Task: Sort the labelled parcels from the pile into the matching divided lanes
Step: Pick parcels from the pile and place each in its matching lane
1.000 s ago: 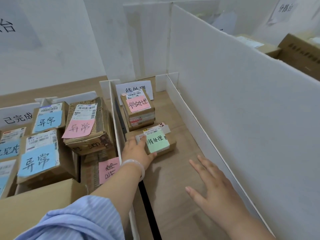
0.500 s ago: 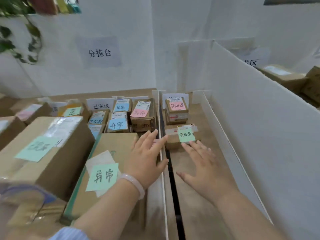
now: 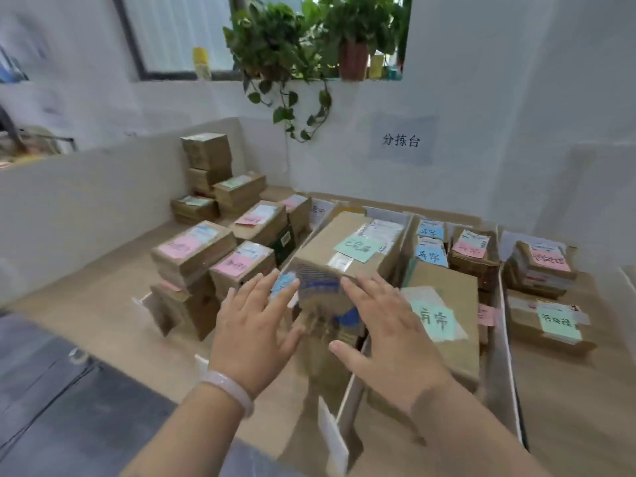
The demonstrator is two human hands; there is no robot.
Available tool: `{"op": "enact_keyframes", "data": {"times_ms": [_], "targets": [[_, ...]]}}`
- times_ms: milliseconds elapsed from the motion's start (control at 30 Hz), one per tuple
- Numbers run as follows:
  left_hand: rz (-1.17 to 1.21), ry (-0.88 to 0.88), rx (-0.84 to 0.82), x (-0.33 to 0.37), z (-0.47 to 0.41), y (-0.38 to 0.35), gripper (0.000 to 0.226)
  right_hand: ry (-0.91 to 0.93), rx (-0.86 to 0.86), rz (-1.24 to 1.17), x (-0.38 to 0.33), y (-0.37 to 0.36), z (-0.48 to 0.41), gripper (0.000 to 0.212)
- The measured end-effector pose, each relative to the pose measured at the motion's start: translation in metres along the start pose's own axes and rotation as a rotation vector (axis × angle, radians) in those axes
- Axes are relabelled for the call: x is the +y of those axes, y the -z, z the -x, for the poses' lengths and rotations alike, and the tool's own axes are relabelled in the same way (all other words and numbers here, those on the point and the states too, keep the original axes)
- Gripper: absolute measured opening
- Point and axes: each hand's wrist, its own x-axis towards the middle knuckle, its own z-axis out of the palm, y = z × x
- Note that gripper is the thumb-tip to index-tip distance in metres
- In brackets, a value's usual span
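over the near end of the lanes both hands are held flat with fingers spread, nothing gripped. left hand [image 3: 253, 333], with a pale bracelet [image 3: 229, 390] on the wrist, is just left of a big brown parcel [image 3: 347, 259]; right hand [image 3: 389, 335] is just right of it. whether either palm touches the box cannot be told, frame is motion-blurred. big parcel carries a green note [image 3: 358, 247] on top and is seen in the leftmost lane, between white dividers [image 3: 347, 401]. next lane right: a flat parcel with a green note [image 3: 435, 320], blue-noted boxes [image 3: 430, 253] and a pink-noted one [image 3: 471, 247] behind it. rightmost lane: a pink-noted parcel [image 3: 547, 261] at the back, a green-noted one [image 3: 557, 325] in front. unsorted pile [image 3: 213, 249] is stacked on the table left of the lanes, mostly pink notes, some green further back. a wall sign [image 3: 401, 141] and potted plants [image 3: 303, 43] are seen behind.
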Motion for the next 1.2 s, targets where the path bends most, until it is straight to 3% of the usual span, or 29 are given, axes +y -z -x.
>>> {"op": "enact_keyframes", "data": {"times_ms": [267, 467, 767, 1200], "targets": [[-0.098, 0.155, 0.069, -0.218, 0.062, 0.066, 0.064, 0.200, -0.014, -0.007, -0.200, -0.109, -0.076, 0.084], [-0.120, 0.254, 0.052, -0.334, 0.089, 0.090, 0.064, 0.274, -0.032, -0.020, -0.298, -0.159, -0.133, 0.078], [-0.092, 0.354, 0.024, -0.447, 0.067, 0.072, 0.067, 0.284, -0.053, -0.015, -0.358, -0.227, -0.226, 0.081], [-0.077, 0.401, -0.055, -0.597, -0.083, 0.021, 0.075, 0.191, -0.055, -0.105, -0.392, -0.281, -0.439, 0.078]]}}
